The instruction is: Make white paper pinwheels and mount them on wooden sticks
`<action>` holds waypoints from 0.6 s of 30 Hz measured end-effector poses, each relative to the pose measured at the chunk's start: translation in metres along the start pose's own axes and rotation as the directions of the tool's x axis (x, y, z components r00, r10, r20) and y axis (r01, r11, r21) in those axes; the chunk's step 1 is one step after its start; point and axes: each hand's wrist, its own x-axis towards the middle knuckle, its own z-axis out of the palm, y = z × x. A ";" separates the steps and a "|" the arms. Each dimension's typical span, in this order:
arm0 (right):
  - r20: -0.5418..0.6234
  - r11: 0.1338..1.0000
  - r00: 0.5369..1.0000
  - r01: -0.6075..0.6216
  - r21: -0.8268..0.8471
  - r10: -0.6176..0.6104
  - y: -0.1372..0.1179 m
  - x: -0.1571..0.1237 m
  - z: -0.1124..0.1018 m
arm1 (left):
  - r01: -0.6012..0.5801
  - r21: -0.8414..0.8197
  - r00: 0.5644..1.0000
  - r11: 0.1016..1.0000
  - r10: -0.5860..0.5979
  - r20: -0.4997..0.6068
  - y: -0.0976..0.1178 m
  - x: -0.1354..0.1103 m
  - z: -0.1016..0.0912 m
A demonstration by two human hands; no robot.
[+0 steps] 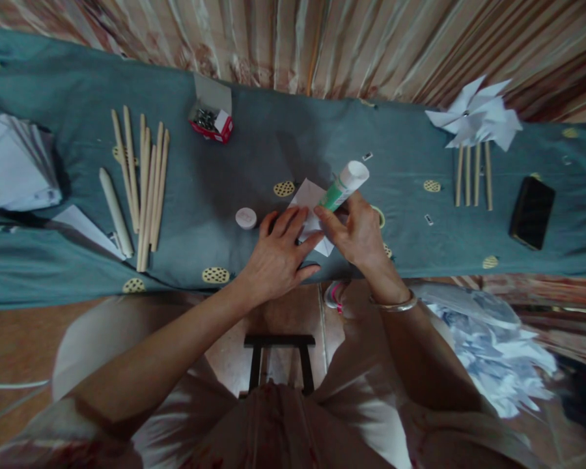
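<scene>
From where I stood, I noted the left hand (276, 260) and right hand (361, 231) bare, with a silver-toned bangle (395, 304) behind the latter. The top (283, 430) was pale (reddish patterning observed), the trousers (95, 339) pale; one shoe (333, 296) bore bright pink.

About the paper (311, 223) on the table (410, 241), as I view it remotely: glue stick (342, 185) over it; cap (245, 218) just left; box (219, 133) left and behind; sticks (159, 191) farther left; paper stack (17, 163) leftmost; pinwheels (469, 118) right and behind; phone (532, 213) farther right; bag (473, 306) right and before, past the table's near edge.
</scene>
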 end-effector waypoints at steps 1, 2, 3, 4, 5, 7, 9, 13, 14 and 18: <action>0.008 1.000 1.000 0.008 0.011 -0.008 -0.001 0.000 0.001 | -0.001 0.004 1.000 1.000 0.001 0.000 0.000 0.000 0.000; 0.019 1.000 1.000 0.014 0.020 -0.014 -0.002 -0.001 0.001 | -0.001 0.009 1.000 1.000 0.001 0.001 0.000 0.000 0.000; 0.031 1.000 0.999 0.017 0.024 -0.017 -0.002 -0.002 0.001 | -0.001 0.012 1.000 1.000 0.001 0.002 0.000 0.000 0.000; 0.039 1.000 0.999 0.014 0.024 -0.015 -0.002 -0.003 0.000 | -0.001 0.011 1.000 1.000 0.001 0.002 0.000 0.000 0.000; 0.042 1.000 0.999 0.007 0.018 -0.008 -0.001 -0.004 -0.001 | -0.001 0.009 1.000 1.000 0.001 0.002 0.000 0.000 0.000; 0.028 1.000 0.999 -0.015 -0.003 0.015 0.000 -0.005 -0.004 | 0.000 0.003 1.000 1.000 0.000 0.001 -0.001 0.000 0.000; 0.002 0.999 0.999 -0.032 -0.021 0.032 0.002 -0.004 -0.006 | 0.003 -0.001 1.000 1.000 -0.003 0.000 -0.001 0.000 0.000; -0.014 1.000 0.999 -0.029 -0.005 0.029 0.003 0.000 -0.002 | 0.010 -0.012 1.000 1.000 -0.010 -0.002 0.000 0.001 0.000; -0.012 1.000 1.000 -0.023 0.008 0.023 0.003 0.001 0.000 | 0.008 -0.010 1.000 1.000 -0.008 -0.001 0.000 0.001 0.000; 0.023 0.998 1.000 0.000 0.062 -0.002 0.002 0.002 0.004 | 0.005 0.028 1.000 1.000 -0.005 0.004 0.001 0.000 -0.001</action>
